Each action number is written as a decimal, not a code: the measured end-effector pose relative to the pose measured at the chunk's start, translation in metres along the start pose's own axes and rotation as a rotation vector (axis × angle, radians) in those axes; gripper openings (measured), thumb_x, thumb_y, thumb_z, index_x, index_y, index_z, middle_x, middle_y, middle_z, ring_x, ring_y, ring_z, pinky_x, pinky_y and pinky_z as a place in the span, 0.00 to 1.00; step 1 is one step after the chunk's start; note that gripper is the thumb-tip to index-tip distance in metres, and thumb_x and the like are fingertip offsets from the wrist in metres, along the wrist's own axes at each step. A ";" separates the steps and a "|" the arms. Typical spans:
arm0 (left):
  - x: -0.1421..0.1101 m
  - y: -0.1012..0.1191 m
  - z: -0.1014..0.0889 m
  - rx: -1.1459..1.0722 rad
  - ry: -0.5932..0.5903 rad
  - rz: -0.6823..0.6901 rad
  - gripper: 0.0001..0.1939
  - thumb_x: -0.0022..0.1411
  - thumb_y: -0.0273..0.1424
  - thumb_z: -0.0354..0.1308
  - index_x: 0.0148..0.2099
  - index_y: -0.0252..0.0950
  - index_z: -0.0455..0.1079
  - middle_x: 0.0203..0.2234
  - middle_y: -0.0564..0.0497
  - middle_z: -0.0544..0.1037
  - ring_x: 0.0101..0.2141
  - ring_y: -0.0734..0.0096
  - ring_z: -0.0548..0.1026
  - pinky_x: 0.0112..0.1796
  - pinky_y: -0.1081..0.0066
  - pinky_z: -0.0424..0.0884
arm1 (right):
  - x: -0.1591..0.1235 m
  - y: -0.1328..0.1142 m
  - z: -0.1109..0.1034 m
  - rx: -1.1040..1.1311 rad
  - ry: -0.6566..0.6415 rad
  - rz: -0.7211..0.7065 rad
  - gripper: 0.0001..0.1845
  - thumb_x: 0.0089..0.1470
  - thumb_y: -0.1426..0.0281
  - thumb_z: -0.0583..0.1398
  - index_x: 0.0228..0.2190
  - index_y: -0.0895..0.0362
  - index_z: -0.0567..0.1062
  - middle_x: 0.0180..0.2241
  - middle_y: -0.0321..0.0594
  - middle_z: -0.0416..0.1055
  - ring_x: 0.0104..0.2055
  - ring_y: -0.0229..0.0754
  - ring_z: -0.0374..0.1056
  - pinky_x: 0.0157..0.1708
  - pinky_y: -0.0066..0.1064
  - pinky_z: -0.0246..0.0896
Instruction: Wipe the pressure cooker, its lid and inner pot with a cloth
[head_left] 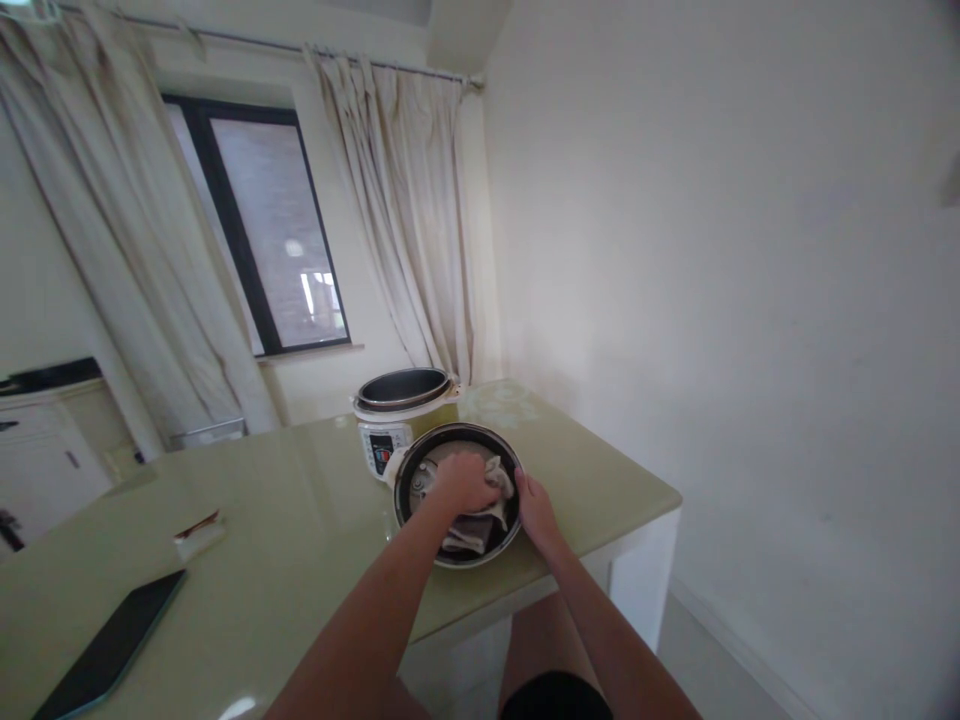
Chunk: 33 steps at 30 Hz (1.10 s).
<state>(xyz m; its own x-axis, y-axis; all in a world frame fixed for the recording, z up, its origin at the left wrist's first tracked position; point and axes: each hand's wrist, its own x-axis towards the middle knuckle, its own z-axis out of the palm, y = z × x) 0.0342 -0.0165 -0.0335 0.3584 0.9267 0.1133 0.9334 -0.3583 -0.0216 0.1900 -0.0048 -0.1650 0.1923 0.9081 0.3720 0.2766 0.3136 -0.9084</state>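
A round cooker lid (420,470) lies upside down on the greenish glass table (300,540), near its right front edge. My left hand (465,482) is closed on a grey-and-white cloth (480,525) and presses it onto the lid's inner face. My right hand (534,510) rests on the lid's right rim, fingers curled over the edge. Just behind the lid stands a white rice cooker (390,415), open, with its dark inner pot showing.
A dark phone (112,645) lies at the table's front left, a small wrapped packet (199,535) beyond it. A white wall runs close on the right. Curtains and a window stand behind the table, a white cabinet (37,440) at far left.
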 end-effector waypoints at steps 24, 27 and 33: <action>-0.079 -0.061 0.103 -0.489 0.789 -0.351 0.44 0.70 0.35 0.51 0.78 0.38 0.31 0.73 0.33 0.51 0.74 0.48 0.49 0.68 0.43 0.57 | -0.092 -0.072 0.002 -0.562 -0.374 -0.491 0.48 0.44 0.47 0.73 0.65 0.34 0.69 0.72 0.41 0.56 0.72 0.70 0.50 0.70 0.62 0.35; -0.068 -0.066 0.109 -0.610 0.826 -0.483 0.39 0.72 0.32 0.44 0.77 0.30 0.31 0.73 0.29 0.52 0.74 0.49 0.51 0.69 0.46 0.57 | -0.076 -0.082 0.011 -0.690 -0.363 -0.399 0.41 0.47 0.50 0.73 0.62 0.34 0.72 0.69 0.45 0.61 0.68 0.69 0.56 0.66 0.61 0.46; -0.055 -0.072 0.122 -0.757 0.649 -0.458 0.37 0.73 0.28 0.37 0.78 0.31 0.29 0.73 0.34 0.58 0.72 0.57 0.58 0.69 0.54 0.60 | 0.006 -0.098 0.023 -0.813 -0.147 -0.338 0.30 0.55 0.69 0.67 0.58 0.42 0.75 0.57 0.51 0.69 0.57 0.63 0.64 0.55 0.51 0.60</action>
<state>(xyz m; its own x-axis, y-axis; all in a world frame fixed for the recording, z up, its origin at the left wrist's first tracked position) -0.0502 -0.0277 -0.1595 -0.3051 0.8334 0.4608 0.6412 -0.1780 0.7465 0.1429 -0.0237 -0.0782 -0.1280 0.8466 0.5165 0.8897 0.3281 -0.3173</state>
